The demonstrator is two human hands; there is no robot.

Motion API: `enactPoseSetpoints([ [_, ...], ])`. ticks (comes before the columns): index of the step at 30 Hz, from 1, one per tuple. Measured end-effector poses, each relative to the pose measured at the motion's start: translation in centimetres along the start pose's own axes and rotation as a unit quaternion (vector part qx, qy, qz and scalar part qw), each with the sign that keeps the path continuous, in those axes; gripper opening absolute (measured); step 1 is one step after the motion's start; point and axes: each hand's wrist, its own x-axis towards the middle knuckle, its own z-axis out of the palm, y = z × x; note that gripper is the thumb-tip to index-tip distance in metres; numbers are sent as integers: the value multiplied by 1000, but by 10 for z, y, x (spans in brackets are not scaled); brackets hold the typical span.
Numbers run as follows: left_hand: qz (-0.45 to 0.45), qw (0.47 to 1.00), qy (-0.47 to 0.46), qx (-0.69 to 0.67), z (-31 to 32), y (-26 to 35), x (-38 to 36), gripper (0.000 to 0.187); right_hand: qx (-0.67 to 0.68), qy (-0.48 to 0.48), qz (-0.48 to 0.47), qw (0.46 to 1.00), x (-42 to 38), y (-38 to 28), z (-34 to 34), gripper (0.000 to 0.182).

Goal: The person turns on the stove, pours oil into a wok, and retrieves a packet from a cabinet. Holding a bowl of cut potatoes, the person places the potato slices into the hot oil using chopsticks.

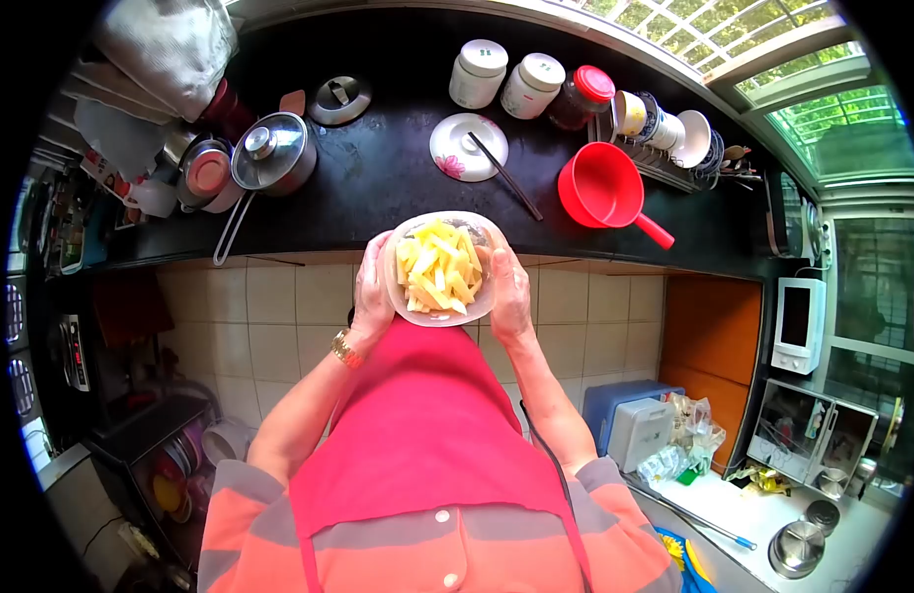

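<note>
A translucent bowl (439,319) filled with pale yellow cut sticks (437,267), which look like raw potato, is held up in front of the counter's near edge. My left hand (373,289) grips its left side, a gold watch at the wrist. On the opposite side, the fingers and thumb of my right hand (510,289) close round the rim. Beyond the bowl, a white plate (457,148) with a pink flower lies on the counter, and a dark chopstick-like stick (511,183) rests across its edge.
On the black counter (378,198) stand a red saucepan (600,188), a lidded steel pan (274,158), a loose lid (339,101), two white jars (478,77) and a red-capped jar (585,94). A dish rack (664,163) is at the right. The pan's handle overhangs the edge.
</note>
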Motion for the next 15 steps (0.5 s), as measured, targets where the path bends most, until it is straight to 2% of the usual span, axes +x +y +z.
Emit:
enactPoseSetpoints([
  [2,-68,997,3,-19,-4,-16,-5,38,0,-1,-7,1000,2,-4,-2,60],
  [3,-71,997,1,-19,-6,-23,-9,38,-3,-4,-10,1000,1,-7,-4,56],
  [4,-51,999,6,9,-9,-30,-12,39,39,-10,-16,999,-1,-18,-2,56],
  [5,-28,999,11,36,-11,-36,-16,39,156,-41,35,986,-1,-8,-17,56],
  [6,-94,996,8,3,-11,-33,-20,40,106,-9,42,993,2,-2,-21,57],
  [8,-112,994,2,7,-9,-26,-29,41,57,25,47,997,2,6,-29,58],
  [10,-126,992,-8,24,-8,-24,-31,41,-95,14,-8,995,1,3,-29,55],
  [15,-119,993,-12,21,-6,-15,-33,42,-46,13,19,999,1,8,-28,53],
])
